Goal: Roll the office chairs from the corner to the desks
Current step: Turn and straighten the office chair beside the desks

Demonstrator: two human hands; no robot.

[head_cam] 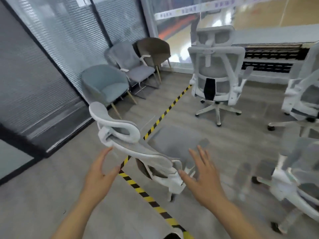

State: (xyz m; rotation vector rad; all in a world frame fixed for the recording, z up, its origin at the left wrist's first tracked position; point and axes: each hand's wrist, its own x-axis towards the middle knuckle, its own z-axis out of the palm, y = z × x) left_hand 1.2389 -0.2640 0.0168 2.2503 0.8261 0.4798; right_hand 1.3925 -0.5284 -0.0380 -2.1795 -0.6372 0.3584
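A white-framed office chair with grey mesh (138, 149) stands right in front of me, its headrest at the upper left and its seat beyond. My left hand (100, 171) is open just below the headrest, fingertips near the frame but not gripping. My right hand (202, 176) is open with fingers spread, beside the chair's lower back and armrest, holding nothing. A second white office chair (215, 75) stands farther back, facing away. More white office chairs (303, 100) crowd the right edge.
Three fixed-leg chairs (105, 85) line the glass wall with blinds at the left. Yellow-black tape (146, 195) runs across the grey floor under the near chair. A low white counter (276, 37) runs along the back right.
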